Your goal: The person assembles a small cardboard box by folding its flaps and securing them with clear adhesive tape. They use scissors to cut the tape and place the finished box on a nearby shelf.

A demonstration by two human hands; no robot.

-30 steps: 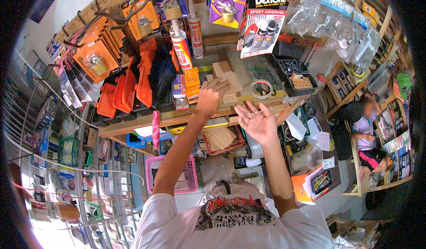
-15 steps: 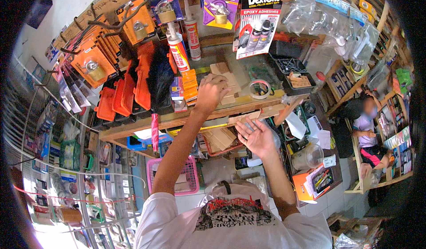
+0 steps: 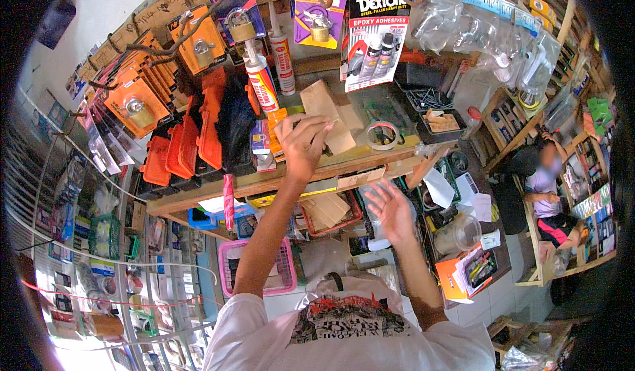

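Observation:
My left hand (image 3: 303,145) reaches over the glass-topped wooden counter (image 3: 291,176), fingers apart and bent a little. Its fingertips overlap the edge of a flat brown paper or cardboard piece (image 3: 329,121); whether they touch it, I cannot tell. Left of this hand stand a small orange box (image 3: 276,121) and a white-and-orange sealant tube (image 3: 262,88). My right hand (image 3: 391,212) is raised, palm up, in front of the counter's edge, fingers spread and holding nothing. A roll of tape (image 3: 382,135) lies on the glass beyond it.
Carded padlocks (image 3: 139,113) and an epoxy pack (image 3: 375,43) hang above the counter. Orange cases (image 3: 183,149) stand at left; a black tray of screws (image 3: 430,100) is at right. Below are a pink basket (image 3: 293,265) and brown cardboard pieces (image 3: 325,210). A person (image 3: 546,192) sits at far right.
My left hand has moved slightly left and down, and the brown piece beside it shows larger and at another angle. My right hand has shifted a little right and down, still spread.

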